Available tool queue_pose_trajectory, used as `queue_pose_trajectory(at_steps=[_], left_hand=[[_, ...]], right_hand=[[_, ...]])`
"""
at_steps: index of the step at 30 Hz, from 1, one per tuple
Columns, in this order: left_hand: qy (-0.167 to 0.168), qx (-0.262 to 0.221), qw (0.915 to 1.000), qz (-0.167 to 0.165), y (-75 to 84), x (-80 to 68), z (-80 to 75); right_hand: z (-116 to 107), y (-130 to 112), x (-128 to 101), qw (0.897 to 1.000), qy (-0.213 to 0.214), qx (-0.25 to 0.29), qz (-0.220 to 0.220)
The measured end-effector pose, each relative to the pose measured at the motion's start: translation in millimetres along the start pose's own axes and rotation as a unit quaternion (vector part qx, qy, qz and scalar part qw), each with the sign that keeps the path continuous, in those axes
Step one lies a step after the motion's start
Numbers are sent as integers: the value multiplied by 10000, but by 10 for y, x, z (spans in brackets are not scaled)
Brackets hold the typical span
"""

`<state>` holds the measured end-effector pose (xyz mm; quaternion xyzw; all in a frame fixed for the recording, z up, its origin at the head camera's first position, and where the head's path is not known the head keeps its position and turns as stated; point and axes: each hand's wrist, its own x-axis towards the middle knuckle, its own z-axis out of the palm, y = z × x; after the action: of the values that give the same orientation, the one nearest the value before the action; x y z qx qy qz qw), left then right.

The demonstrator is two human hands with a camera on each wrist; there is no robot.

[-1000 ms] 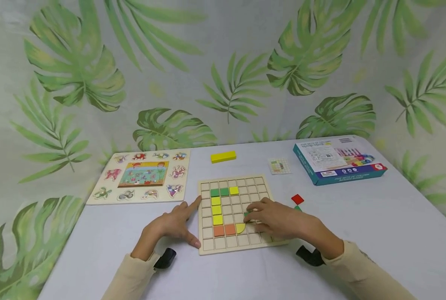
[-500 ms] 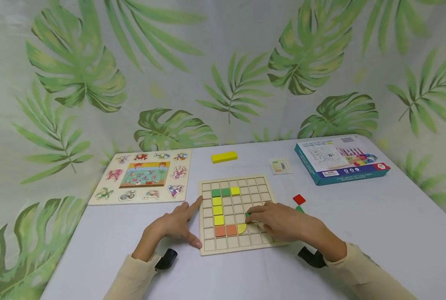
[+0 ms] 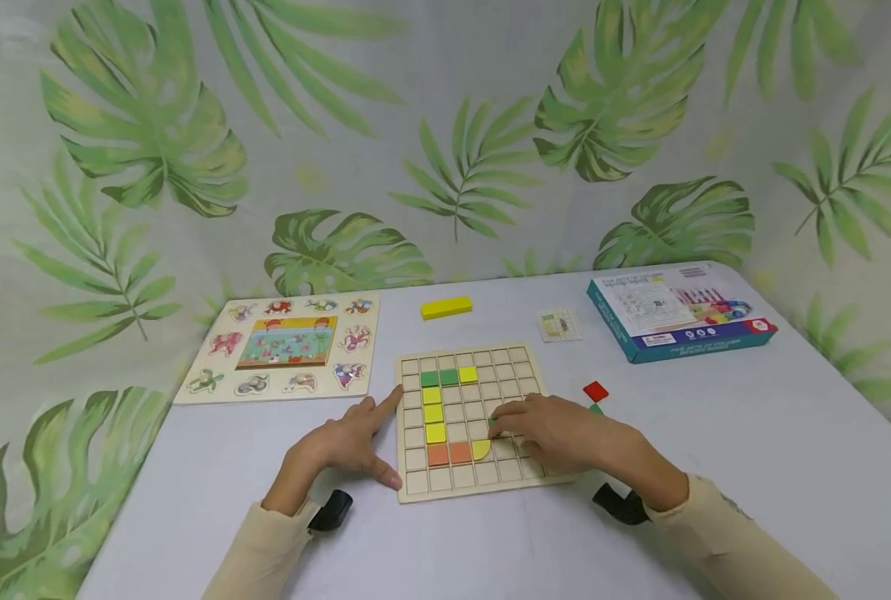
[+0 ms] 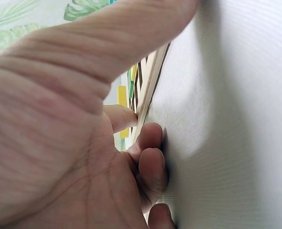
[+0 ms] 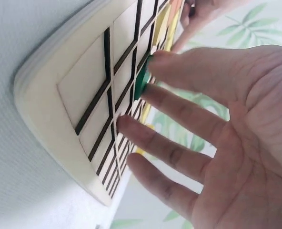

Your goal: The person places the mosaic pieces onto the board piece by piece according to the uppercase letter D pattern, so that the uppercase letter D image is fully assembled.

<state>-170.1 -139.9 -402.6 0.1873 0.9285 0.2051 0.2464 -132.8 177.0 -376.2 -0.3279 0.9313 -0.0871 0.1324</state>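
Moved: little; right hand stays on the grid board, the view tipped slightly
Right hand: straight fingers press a green piece into a cell above the yellow half-circle
Left hand: relaxed, fingers braced against the board's left edge

Two hands, two puzzle boards, one box.
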Motion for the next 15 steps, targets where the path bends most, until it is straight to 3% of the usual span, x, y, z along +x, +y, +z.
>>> queue_pose_trajectory(at_steps=[9, 15], left_hand=[[-1, -48, 10000, -71, 23, 26, -42], [-2, -54, 10000, -80, 23, 12, -1]], right_hand=[[-131, 109, 174, 9985, -164, 504, -163], [-125, 316, 64, 9966, -8, 828, -3]])
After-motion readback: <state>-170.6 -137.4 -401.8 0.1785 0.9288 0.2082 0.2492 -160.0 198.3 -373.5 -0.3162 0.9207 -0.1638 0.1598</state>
